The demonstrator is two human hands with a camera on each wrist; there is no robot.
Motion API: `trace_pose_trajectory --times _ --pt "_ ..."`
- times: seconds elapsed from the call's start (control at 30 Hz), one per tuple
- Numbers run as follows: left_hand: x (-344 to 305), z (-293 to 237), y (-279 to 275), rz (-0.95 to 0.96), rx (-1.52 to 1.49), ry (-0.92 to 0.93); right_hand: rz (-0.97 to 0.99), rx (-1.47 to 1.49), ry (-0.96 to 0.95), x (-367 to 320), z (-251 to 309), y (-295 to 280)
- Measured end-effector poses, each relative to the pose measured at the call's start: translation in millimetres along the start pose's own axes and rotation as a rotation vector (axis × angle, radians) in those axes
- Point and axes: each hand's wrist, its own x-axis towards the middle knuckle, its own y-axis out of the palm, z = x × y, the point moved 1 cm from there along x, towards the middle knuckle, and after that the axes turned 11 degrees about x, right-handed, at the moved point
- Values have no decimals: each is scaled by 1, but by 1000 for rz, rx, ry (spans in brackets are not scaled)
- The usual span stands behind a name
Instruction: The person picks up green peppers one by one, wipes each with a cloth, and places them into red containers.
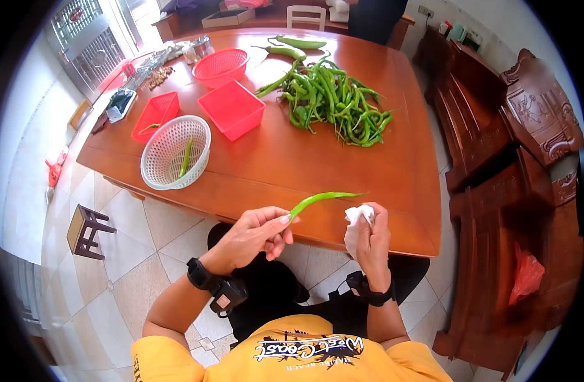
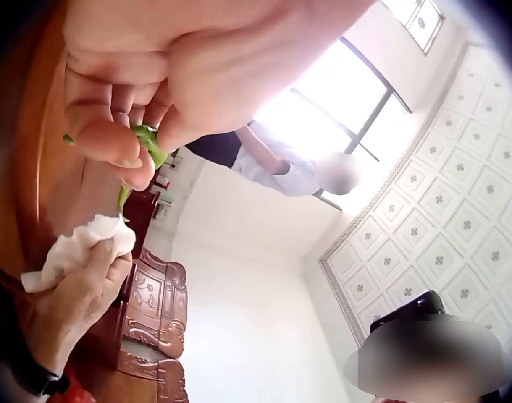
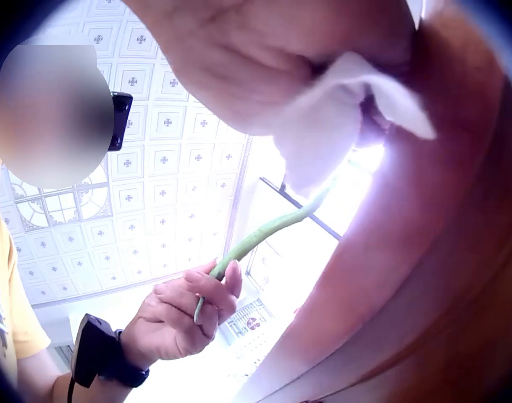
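A long curved green chili pepper (image 1: 317, 198) is pinched near one end between the thumb and fingers of my left hand (image 1: 252, 234), over the table's front edge. Its tip points right, toward my right hand (image 1: 373, 245), which grips a crumpled white tissue (image 1: 357, 229). In the right wrist view the tissue (image 3: 323, 126) hangs from the fingers, and the pepper (image 3: 264, 233) slants up toward it. A large heap of green peppers (image 1: 330, 95) lies farther back on the table. One green pepper (image 1: 187, 158) sits inside the white perforated basket (image 1: 153, 167) to the left.
A red square basket (image 1: 244, 121), a round red basket (image 1: 220, 67) and a smaller red one (image 1: 168, 105) stand on the wooden table (image 1: 273, 172). Longer green vegetables (image 1: 298, 42) lie behind the heap. Carved wooden seats (image 1: 489, 178) line the right; a small stool (image 1: 88, 232) stands left.
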Motion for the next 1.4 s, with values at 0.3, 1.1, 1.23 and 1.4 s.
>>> trace_pose_trajectory --times 0.3,1.1,1.23,1.4 --pt "-5 33 24 72 29 -60 157 -61 -214 -28 25 10" --pt "-27 28 33 12 661 339 -33 -108 -347 -1 15 -6" --pt "-21 27 35 -89 789 481 53 -59 -348 -4 20 -2" --pt "-17 21 42 -178 834 427 211 128 -295 -20 35 13"
